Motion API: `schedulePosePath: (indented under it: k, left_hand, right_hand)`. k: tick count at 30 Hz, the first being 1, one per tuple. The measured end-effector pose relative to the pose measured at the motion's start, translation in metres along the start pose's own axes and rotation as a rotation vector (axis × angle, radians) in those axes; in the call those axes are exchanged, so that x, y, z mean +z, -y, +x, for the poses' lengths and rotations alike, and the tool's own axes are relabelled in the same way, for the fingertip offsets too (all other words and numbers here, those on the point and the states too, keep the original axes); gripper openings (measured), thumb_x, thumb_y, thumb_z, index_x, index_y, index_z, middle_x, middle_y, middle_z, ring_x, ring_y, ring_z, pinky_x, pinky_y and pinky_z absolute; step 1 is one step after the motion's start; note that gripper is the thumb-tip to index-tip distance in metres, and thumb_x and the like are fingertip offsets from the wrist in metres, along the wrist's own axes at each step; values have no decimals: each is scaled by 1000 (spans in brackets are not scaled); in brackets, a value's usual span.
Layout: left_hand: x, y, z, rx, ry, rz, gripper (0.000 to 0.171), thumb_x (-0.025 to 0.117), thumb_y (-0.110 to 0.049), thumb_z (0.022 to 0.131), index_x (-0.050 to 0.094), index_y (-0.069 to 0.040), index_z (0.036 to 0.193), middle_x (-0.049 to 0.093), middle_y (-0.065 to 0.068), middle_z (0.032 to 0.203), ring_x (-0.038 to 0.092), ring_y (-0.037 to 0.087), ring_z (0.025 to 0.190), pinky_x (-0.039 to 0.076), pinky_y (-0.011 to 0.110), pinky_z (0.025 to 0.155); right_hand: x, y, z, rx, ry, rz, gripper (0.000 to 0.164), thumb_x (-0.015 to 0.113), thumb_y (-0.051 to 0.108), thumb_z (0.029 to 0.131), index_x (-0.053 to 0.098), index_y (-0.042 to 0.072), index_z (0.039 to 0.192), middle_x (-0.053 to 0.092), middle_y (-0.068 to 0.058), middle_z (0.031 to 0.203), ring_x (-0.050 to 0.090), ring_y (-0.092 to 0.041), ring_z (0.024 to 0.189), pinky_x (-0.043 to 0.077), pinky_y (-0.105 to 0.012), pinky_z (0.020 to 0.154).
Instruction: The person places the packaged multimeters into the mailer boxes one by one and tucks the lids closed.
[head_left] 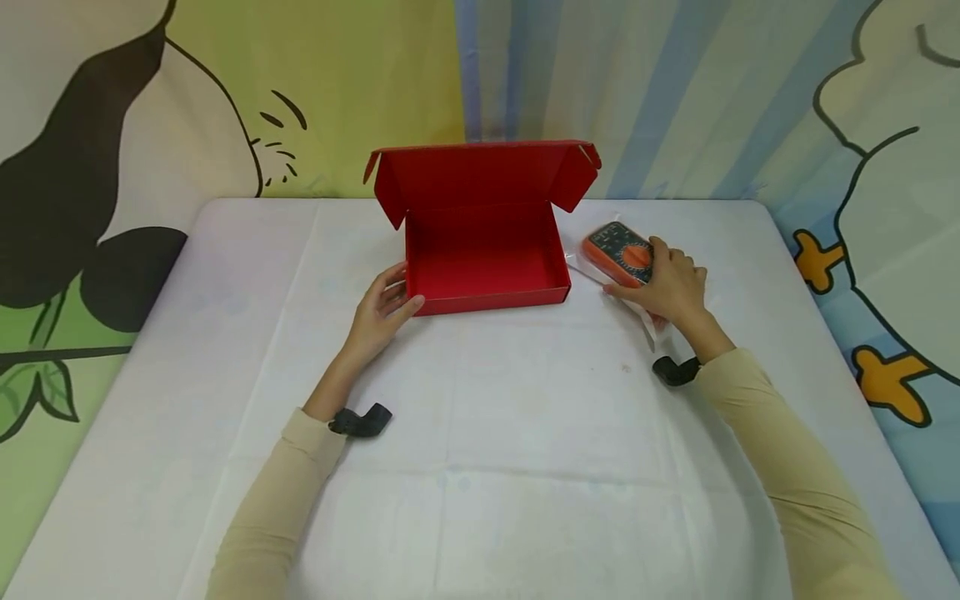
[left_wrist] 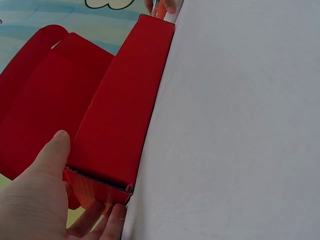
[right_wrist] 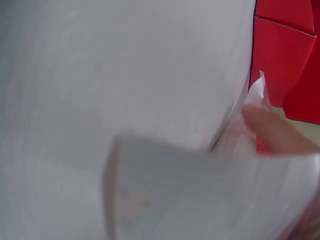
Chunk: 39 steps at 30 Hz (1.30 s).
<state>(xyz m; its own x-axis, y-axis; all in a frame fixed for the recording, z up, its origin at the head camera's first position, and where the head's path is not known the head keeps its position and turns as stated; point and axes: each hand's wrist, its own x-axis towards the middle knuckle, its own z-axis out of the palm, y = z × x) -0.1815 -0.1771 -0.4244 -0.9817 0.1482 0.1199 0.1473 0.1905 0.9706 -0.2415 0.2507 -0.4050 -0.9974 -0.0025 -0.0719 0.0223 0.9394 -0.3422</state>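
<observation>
A red cardboard box stands with its lid raised at the back of the table, its inside bare. My left hand grips the box's front left corner, with the thumb at the front edge and the fingers against the side. In the left wrist view, the thumb lies along the box's red wall. To the right of the box, my right hand holds an orange and black multimeter in a clear plastic bag. The bag's blurred flap covers much of the right wrist view.
A white cloth covers the table, creased in places. Behind the table hangs a printed curtain with cartoon figures. Black wrist straps or mounts sit at both cuffs. The raised lid stands close to the curtain.
</observation>
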Motion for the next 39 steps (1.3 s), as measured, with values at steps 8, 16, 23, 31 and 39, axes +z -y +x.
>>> schedulePosePath:
  k: [8, 16, 23, 31, 39]
  left_hand:
    - [2, -2, -1, 19, -18, 34, 63, 65, -2, 92, 34, 4, 147, 40, 26, 145, 43, 39, 133, 41, 52, 105]
    - [0, -3, -2, 9, 7, 77, 63, 64, -5, 93, 33, 2, 148, 40, 24, 146, 44, 36, 134, 44, 49, 103]
    - [0, -3, -3, 17, -10, 71, 63, 64, -3, 93, 33, 3, 147, 40, 25, 145, 43, 37, 134, 45, 48, 102]
    - [2, -1, -4, 28, -14, 58, 63, 64, -2, 92, 33, 3, 147, 40, 26, 146, 43, 38, 134, 44, 51, 103]
    - [0, 0, -5, 25, -8, 77, 63, 64, -4, 93, 33, 3, 147, 39, 24, 146, 43, 37, 134, 43, 51, 104]
  right_hand:
    - [2, -1, 3, -8, -33, -13, 96, 71, 55, 80, 31, -3, 145, 47, -34, 122, 44, -46, 106, 31, -60, 86]
    - [6, -1, -2, 6, -26, 9, 93, 72, 49, 81, 30, -5, 144, 46, -35, 124, 42, -47, 109, 31, -62, 89]
    - [4, 4, 2, 32, -27, 35, 92, 74, 44, 81, 30, -4, 145, 44, -34, 128, 41, -47, 113, 29, -63, 94]
    - [-2, 3, 1, 45, -39, 62, 91, 74, 42, 81, 30, -3, 146, 44, -33, 130, 40, -47, 116, 28, -63, 96]
    - [-6, 1, 0, 58, -45, 117, 94, 74, 45, 82, 27, -2, 148, 44, -33, 131, 39, -47, 118, 25, -65, 96]
